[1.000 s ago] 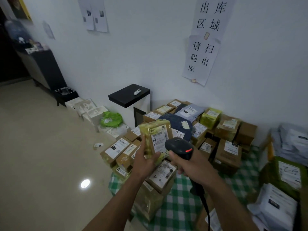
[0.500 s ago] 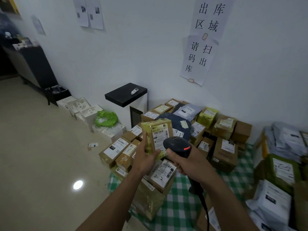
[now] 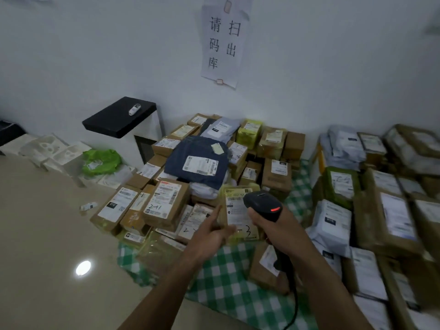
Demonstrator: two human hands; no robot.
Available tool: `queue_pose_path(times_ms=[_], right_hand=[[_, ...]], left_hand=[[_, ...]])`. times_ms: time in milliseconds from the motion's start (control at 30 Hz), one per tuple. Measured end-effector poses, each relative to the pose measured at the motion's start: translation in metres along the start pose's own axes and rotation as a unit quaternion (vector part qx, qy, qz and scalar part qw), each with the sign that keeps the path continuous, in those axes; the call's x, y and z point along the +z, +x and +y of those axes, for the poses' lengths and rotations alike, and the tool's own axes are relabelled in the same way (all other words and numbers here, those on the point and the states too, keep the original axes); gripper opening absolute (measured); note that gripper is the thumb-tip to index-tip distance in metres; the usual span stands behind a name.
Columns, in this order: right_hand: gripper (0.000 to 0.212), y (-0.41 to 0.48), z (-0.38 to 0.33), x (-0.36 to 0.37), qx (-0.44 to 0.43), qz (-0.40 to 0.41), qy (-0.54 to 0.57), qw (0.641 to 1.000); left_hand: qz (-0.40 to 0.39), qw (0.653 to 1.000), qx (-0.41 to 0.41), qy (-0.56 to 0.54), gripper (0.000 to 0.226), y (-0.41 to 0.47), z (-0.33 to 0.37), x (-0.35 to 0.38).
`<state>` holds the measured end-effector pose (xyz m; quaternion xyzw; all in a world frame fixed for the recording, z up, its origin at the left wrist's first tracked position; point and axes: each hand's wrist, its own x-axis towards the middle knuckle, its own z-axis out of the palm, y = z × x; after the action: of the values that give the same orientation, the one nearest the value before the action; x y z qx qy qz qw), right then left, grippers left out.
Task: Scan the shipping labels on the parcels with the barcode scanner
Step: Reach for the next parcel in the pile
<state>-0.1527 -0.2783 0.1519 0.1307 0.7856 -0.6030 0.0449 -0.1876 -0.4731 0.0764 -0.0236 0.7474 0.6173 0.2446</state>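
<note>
Many parcels [image 3: 166, 203] on green-checked cloth [image 3: 226, 282]

Black on the barcode scanner [image 3: 263, 206], with a red glow near its top. Yellow-green wrap on the parcel [image 3: 238, 215], white label [image 3: 234, 207] with black print. Green-and-white check across the cloth [image 3: 223, 277]. Dark blue on the bag [image 3: 190, 158], brown on the cardboard boxes [image 3: 276, 179], bright green on the plastic bag [image 3: 101, 161]. White wall [image 3: 95, 55]; black characters on a white paper sign [image 3: 222, 44]. Glossy beige floor [image 3: 42, 234].
</note>
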Motion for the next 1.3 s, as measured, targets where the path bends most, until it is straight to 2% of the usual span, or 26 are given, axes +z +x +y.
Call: queue_pose_path(times_ms=[67,200,267,300,367,433,533,633,767,867,967,1067,1167,1300], right_hand=[[0.032,-0.006,0.021,-0.019,0.027,0.029,0.004,0.999],[0.034,-0.016,0.057,-0.059,0.081,0.083,0.004,0.993],[0.043,-0.019,0.074,-0.074,0.102,0.093,0.008,0.990],[0.043,-0.020,0.080,-0.080,0.109,0.094,0.006,0.990],[0.035,-0.021,0.086,-0.090,0.115,0.094,0.012,0.989],[0.031,-0.019,0.091,-0.098,0.124,0.092,0.016,0.988],[0.028,-0.016,0.099,-0.104,0.138,0.080,0.011,0.987],[0.024,-0.009,0.098,-0.108,0.140,0.061,0.001,0.988],[0.023,0.004,0.094,-0.112,0.131,0.023,-0.011,0.991],[0.025,0.016,0.081,-0.116,0.107,-0.008,-0.034,0.994],[0.024,0.033,0.064,-0.122,0.092,-0.032,-0.047,0.994],[0.024,0.048,0.051,-0.127,0.090,-0.035,-0.063,0.993],[0.024,0.072,0.043,-0.134,0.100,-0.022,-0.064,0.993],[0.034,0.102,0.047,-0.142,0.128,0.013,-0.058,0.990]], left_hand=[[-0.053,0.997,-0.041,0.029,0.054,0.013,-0.006,0.028],[-0.129,0.982,-0.136,0.012,0.024,0.036,-0.013,0.074],[-0.146,0.979,-0.137,0.039,0.029,0.047,-0.025,0.092],[-0.151,0.979,-0.129,0.053,0.040,0.054,-0.035,0.101],[-0.141,0.980,-0.120,0.073,0.053,0.066,-0.050,0.115],[-0.125,0.982,-0.129,0.051,0.037,0.070,-0.058,0.131],[-0.125,0.980,-0.151,0.036,0.035,0.063,-0.068,0.152],[-0.087,0.987,-0.126,0.050,0.032,0.061,-0.073,0.167],[-0.074,0.988,-0.110,0.077,0.032,0.058,-0.061,0.172],[-0.012,0.990,-0.076,0.118,0.036,0.063,-0.043,0.159],[0.065,0.988,-0.021,0.135,0.052,0.078,-0.023,0.141],[0.093,0.984,0.017,0.149,0.050,0.101,-0.002,0.127],[0.087,0.980,0.056,0.172,0.045,0.137,0.025,0.120],[0.045,0.987,0.028,0.149,0.049,0.199,0.042,0.132]])
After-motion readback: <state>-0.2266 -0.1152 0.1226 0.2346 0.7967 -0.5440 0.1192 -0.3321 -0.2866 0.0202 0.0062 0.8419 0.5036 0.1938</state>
